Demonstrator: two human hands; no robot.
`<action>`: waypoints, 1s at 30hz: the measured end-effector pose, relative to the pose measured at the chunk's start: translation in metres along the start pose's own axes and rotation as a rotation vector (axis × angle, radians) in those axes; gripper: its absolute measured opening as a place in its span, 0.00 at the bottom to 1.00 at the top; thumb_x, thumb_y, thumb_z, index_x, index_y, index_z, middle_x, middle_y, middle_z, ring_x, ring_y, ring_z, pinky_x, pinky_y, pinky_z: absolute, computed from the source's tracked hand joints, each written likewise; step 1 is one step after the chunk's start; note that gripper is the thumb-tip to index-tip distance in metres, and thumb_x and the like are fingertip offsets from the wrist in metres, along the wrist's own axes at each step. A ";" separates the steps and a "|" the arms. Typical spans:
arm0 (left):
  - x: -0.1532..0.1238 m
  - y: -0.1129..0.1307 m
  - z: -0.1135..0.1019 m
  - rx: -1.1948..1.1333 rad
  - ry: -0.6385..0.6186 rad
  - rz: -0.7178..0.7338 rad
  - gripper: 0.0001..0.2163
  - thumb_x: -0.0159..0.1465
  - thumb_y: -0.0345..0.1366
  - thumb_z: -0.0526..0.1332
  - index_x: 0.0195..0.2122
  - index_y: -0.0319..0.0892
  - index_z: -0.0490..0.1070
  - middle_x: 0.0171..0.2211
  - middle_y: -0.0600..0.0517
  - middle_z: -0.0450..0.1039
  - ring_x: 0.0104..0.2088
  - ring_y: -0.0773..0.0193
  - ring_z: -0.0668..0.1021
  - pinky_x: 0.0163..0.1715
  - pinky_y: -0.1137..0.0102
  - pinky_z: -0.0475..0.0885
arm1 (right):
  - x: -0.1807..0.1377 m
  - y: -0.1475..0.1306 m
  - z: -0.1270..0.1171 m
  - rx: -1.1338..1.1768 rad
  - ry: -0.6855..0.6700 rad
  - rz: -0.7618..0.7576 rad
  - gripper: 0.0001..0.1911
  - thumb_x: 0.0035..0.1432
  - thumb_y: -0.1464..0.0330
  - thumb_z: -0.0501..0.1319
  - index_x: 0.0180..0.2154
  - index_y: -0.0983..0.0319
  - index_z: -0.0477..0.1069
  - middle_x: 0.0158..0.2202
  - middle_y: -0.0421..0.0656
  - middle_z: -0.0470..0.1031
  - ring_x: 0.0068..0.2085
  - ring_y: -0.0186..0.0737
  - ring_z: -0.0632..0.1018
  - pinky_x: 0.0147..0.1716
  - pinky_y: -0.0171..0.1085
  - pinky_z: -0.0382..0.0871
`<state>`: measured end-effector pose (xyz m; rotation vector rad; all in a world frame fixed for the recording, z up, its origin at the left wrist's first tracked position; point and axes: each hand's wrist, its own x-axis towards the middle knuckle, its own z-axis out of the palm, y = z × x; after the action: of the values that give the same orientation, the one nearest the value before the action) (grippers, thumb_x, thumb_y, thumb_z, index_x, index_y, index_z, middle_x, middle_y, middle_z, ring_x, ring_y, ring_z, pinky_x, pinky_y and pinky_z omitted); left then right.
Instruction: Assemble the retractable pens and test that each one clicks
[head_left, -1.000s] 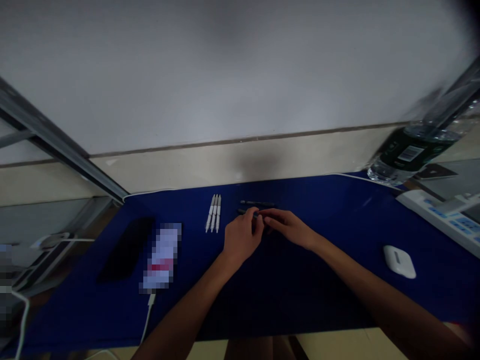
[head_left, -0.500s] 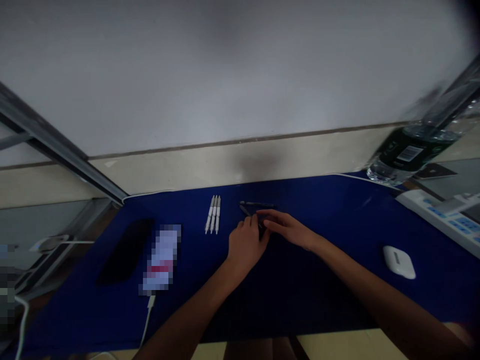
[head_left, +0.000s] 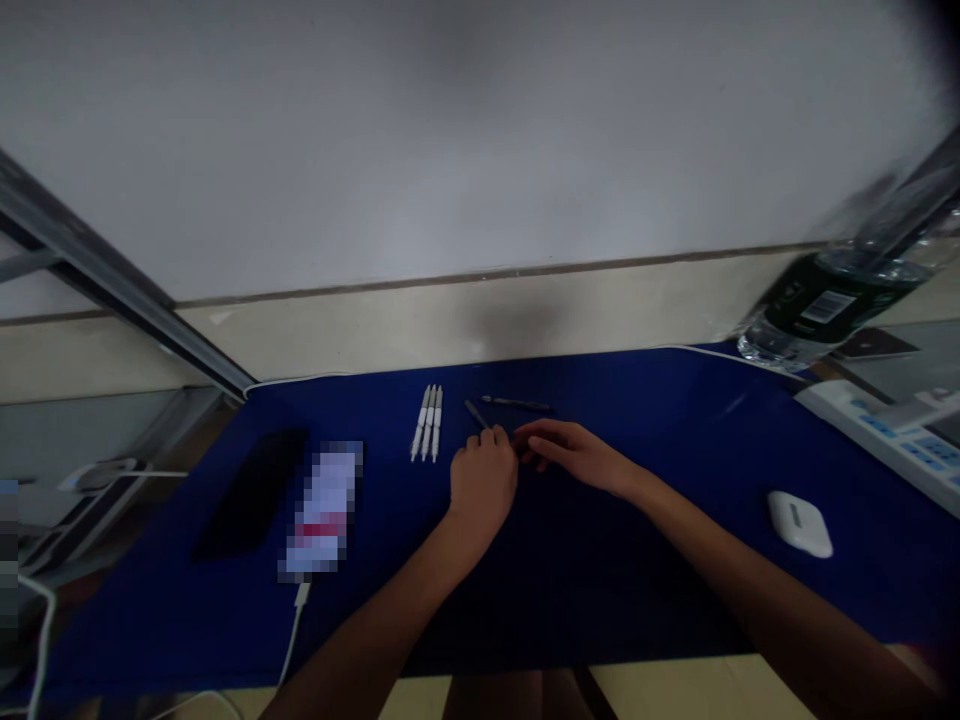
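My left hand (head_left: 484, 485) rests low on the blue mat, its fingers closed around the lower end of a slim dark pen (head_left: 475, 413). The pen's upper end sticks out, angled toward the far left. My right hand (head_left: 570, 452) lies just to the right, its fingertips close to the left hand and holding nothing visible. Beyond both hands lies a second dark pen (head_left: 516, 404). Three white pens (head_left: 427, 423) sit side by side to the left.
The dark blue mat (head_left: 637, 590) covers the desk. On it are a black phone (head_left: 251, 495), a pixelated white package (head_left: 322, 510) with a cable, and a white earbud case (head_left: 799, 524). A power strip (head_left: 877, 435) and a water bottle (head_left: 825, 310) stand at the far right.
The hands have drawn slightly apart. The right hand no longer touches the dark pen, which now stays with the left hand, its tip pointing up and left.
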<state>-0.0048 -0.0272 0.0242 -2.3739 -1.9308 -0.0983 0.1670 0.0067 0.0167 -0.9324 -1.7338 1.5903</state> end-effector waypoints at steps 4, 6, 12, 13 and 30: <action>0.004 -0.007 -0.002 0.062 -0.048 -0.064 0.15 0.69 0.32 0.48 0.52 0.34 0.69 0.41 0.38 0.74 0.41 0.52 0.77 0.36 0.63 0.72 | 0.001 0.004 -0.001 -0.032 0.025 0.013 0.19 0.64 0.58 0.56 0.52 0.59 0.72 0.43 0.47 0.77 0.41 0.41 0.79 0.38 0.42 0.74; 0.005 -0.009 -0.003 0.079 -0.055 -0.080 0.15 0.68 0.30 0.49 0.52 0.34 0.69 0.41 0.38 0.74 0.41 0.51 0.77 0.37 0.63 0.72 | 0.001 0.005 -0.002 -0.034 0.023 0.012 0.19 0.64 0.58 0.56 0.52 0.59 0.72 0.41 0.47 0.77 0.41 0.42 0.79 0.38 0.42 0.74; 0.007 -0.011 -0.008 0.136 -0.077 -0.113 0.17 0.65 0.25 0.48 0.53 0.33 0.69 0.42 0.38 0.74 0.41 0.51 0.77 0.36 0.63 0.73 | 0.000 0.003 -0.003 -0.033 0.014 0.003 0.18 0.64 0.57 0.55 0.50 0.59 0.74 0.41 0.47 0.78 0.41 0.43 0.78 0.38 0.43 0.74; 0.007 -0.012 -0.009 0.143 -0.088 -0.121 0.18 0.65 0.24 0.48 0.53 0.33 0.69 0.41 0.38 0.74 0.41 0.51 0.77 0.37 0.63 0.73 | -0.001 0.003 -0.003 -0.036 0.012 0.007 0.18 0.64 0.57 0.55 0.49 0.60 0.74 0.41 0.47 0.78 0.41 0.43 0.78 0.38 0.43 0.74; 0.009 -0.020 -0.016 0.156 -0.130 -0.163 0.17 0.63 0.22 0.51 0.52 0.38 0.68 0.41 0.42 0.73 0.41 0.53 0.78 0.37 0.64 0.72 | -0.001 0.002 -0.003 -0.069 -0.005 0.022 0.19 0.65 0.56 0.54 0.46 0.62 0.73 0.42 0.47 0.77 0.42 0.42 0.78 0.38 0.41 0.73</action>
<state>-0.0225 -0.0164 0.0411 -2.1723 -2.1018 0.1945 0.1707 0.0076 0.0154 -0.9845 -1.7973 1.5565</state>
